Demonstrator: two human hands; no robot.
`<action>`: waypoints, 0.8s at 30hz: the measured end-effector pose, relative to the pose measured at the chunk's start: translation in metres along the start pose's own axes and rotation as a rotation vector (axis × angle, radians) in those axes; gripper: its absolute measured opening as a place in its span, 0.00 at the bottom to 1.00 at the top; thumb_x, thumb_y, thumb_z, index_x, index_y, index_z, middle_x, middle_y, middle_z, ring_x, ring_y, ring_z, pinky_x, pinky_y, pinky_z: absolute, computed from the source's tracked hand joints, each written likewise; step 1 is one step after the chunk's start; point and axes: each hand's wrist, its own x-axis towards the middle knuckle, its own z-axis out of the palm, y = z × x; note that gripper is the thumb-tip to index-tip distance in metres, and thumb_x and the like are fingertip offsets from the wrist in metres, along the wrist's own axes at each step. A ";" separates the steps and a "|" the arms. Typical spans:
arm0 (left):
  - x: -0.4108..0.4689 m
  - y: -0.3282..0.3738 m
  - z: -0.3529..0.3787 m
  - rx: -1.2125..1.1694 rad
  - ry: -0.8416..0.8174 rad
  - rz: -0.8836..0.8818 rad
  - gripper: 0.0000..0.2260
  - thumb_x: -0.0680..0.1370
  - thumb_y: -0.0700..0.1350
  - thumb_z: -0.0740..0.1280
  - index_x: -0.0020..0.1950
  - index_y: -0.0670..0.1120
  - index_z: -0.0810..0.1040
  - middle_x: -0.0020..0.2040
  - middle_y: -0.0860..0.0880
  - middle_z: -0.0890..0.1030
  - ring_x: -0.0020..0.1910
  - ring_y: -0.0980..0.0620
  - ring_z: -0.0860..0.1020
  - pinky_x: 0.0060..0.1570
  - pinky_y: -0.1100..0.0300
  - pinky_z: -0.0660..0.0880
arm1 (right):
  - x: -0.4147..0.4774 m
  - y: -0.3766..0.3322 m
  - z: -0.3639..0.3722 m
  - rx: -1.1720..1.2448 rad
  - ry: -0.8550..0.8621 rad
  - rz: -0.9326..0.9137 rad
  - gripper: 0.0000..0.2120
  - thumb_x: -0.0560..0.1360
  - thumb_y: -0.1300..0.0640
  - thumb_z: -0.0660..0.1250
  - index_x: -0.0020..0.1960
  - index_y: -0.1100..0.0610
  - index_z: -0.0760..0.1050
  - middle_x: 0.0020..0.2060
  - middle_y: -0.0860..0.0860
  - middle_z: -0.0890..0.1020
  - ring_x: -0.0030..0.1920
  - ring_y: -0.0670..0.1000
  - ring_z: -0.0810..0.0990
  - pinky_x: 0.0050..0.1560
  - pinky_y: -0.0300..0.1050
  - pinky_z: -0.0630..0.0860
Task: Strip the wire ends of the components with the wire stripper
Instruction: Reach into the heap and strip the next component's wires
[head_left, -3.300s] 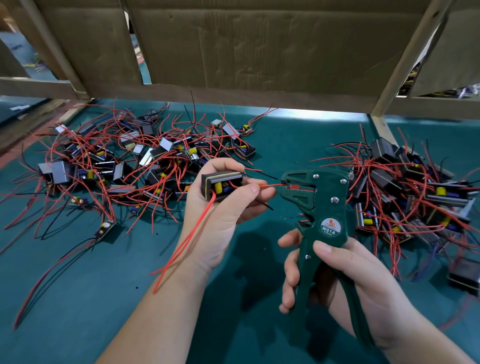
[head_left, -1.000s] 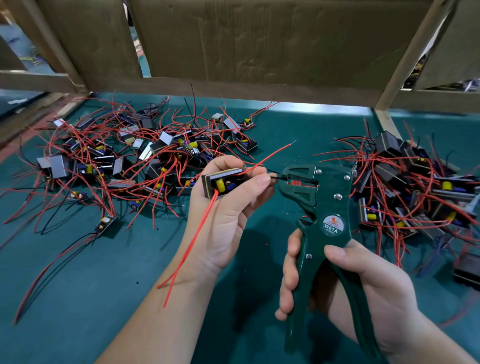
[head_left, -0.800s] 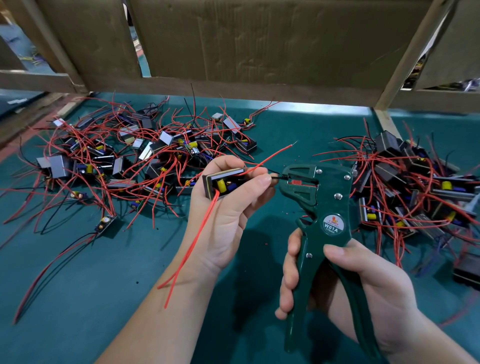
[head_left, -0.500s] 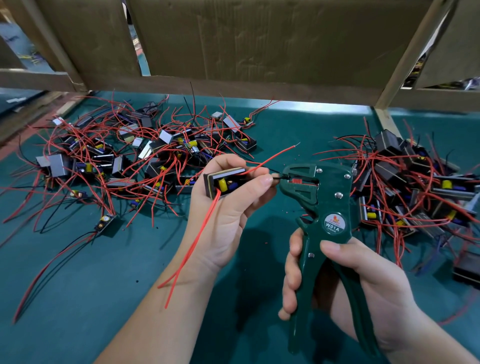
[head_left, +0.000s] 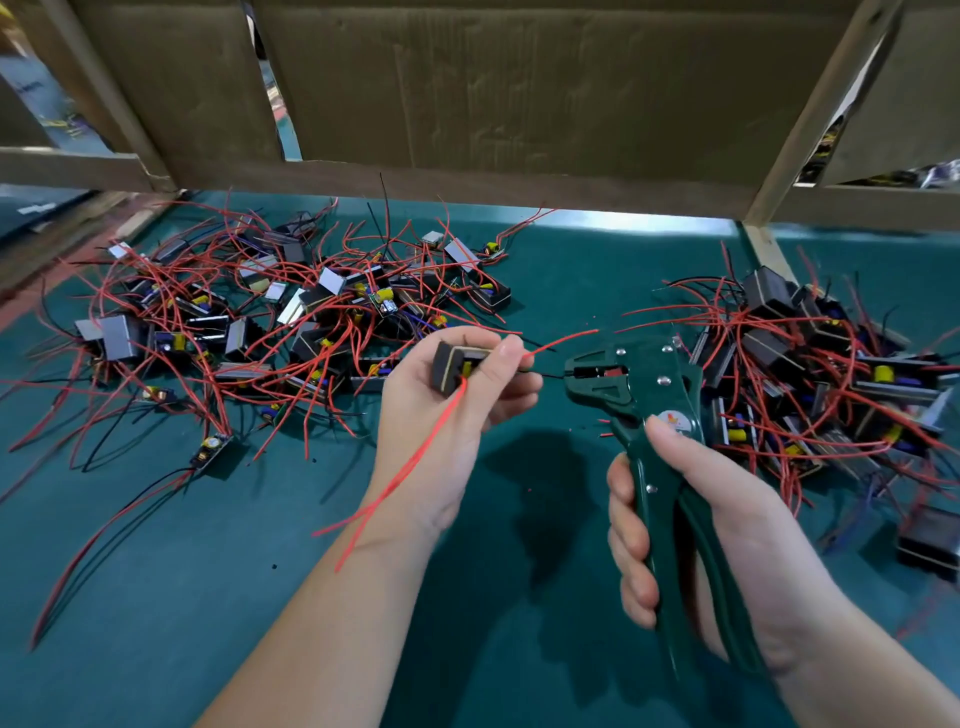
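Head view looks down on a teal surface (head_left: 156, 597) with both bare hands raised over it at the middle of the frame. The left hand (head_left: 447, 441) holds a small black component (head_left: 451, 368) with yellow parts inside; its fingers (head_left: 511, 402) are curled round the block and the thumb presses from above. A thin black wire (head_left: 550, 374) runs from this component toward the right, and its tip reaches the mouth of the wire stripper (head_left: 636, 387); whether the tool bites on it cannot be told. One red wire (head_left: 561, 342) from the same component rises toward the right above the tool's head, and two more red leads (head_left: 400, 483) hang down across the left wrist. The right hand (head_left: 717, 525) grips the green handles of the wire stripper, its fingers (head_left: 628, 525) wrapped round the nearer handle and the thumb lying on the round label. A large pile of components (head_left: 291, 322) with tangled red and black leads lies at the left of the frame, and a second pile (head_left: 810, 384) lies at the right, just beside the tool's head. Tiny red scraps (head_left: 602, 434) lie on the surface below the head. Cardboard panels (head_left: 493, 88) in a wooden frame (head_left: 810, 119) fill the top.
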 end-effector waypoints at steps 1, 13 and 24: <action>0.001 0.000 0.000 -0.001 0.021 0.005 0.07 0.68 0.44 0.71 0.42 0.43 0.77 0.36 0.45 0.83 0.32 0.51 0.82 0.34 0.63 0.78 | 0.001 0.000 -0.001 -0.018 0.009 0.014 0.20 0.63 0.40 0.67 0.34 0.58 0.74 0.26 0.56 0.69 0.20 0.54 0.67 0.21 0.45 0.68; 0.002 0.000 0.000 -0.163 0.126 0.021 0.03 0.71 0.41 0.70 0.42 0.45 0.77 0.34 0.47 0.82 0.31 0.54 0.81 0.35 0.62 0.79 | 0.003 -0.011 -0.017 0.095 0.024 -0.146 0.17 0.58 0.47 0.72 0.39 0.58 0.79 0.32 0.58 0.76 0.29 0.59 0.77 0.30 0.54 0.78; -0.006 -0.019 -0.002 0.717 -0.245 0.409 0.30 0.65 0.27 0.53 0.61 0.50 0.71 0.61 0.51 0.76 0.66 0.54 0.72 0.67 0.58 0.67 | 0.001 -0.006 -0.012 0.294 -0.362 -0.103 0.33 0.61 0.52 0.76 0.62 0.65 0.77 0.59 0.65 0.77 0.38 0.62 0.80 0.43 0.60 0.78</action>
